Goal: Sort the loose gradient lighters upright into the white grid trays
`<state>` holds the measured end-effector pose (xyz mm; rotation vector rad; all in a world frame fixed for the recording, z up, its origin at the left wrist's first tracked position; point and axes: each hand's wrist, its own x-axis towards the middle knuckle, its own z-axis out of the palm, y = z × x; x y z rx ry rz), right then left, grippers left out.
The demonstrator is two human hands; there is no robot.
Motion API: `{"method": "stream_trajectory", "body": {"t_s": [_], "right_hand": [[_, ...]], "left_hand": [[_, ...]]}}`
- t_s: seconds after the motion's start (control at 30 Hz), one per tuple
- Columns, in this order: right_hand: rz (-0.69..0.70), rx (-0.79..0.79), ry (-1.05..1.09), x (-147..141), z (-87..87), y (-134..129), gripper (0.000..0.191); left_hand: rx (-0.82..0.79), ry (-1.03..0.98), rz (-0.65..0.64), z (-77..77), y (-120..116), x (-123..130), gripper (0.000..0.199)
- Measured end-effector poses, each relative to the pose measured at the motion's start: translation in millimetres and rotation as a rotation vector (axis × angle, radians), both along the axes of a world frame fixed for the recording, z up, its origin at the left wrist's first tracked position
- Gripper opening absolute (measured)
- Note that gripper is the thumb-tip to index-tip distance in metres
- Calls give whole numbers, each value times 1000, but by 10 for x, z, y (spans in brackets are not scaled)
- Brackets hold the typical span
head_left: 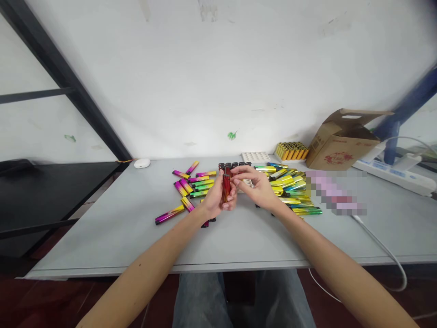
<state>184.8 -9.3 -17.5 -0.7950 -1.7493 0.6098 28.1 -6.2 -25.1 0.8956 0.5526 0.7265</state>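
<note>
My left hand (pixel 218 197) is wrapped round a red lighter (pixel 226 187), held upright over the table. Close to the lighter's upper end, the thumb and fingers of my right hand (pixel 256 186) are drawn together in a pinch; anything between them is too small to make out. Just behind both hands stand several dark-topped lighters (pixel 235 165) in a row, with part of a white holder (pixel 246 183) showing under my right hand. Loose purple-and-yellow lighters (pixel 170 214) and green ones (pixel 202 193) lie left of my hands. A heap of shiny yellow, blue and green lighters (pixel 290 187) lies to the right.
Against the wall are a white slotted tray (pixel 255 157) and another holding upright yellow lighters (pixel 292 151). An opened cardboard box (pixel 341 148) stands at back right beside a white power strip (pixel 399 175). A blurred-out object with a white cable (pixel 378 243) lies on the grey table (pixel 119 237).
</note>
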Motion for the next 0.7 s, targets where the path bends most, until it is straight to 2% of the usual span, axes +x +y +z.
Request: {"method": "stream_trajectory", "body": {"t_s": [0.23, 0.4, 0.7], "right_hand": [[-68, -104, 49, -84, -3, -48, 16], [-63, -143, 57, -112, -31, -29, 17], [-71, -100, 41, -109, -57, -20, 24]], "left_hand": [[81, 53, 88, 6, 22, 1, 67], [131, 83, 122, -19, 20, 9, 66], [112, 80, 62, -40, 23, 7, 63]]}}
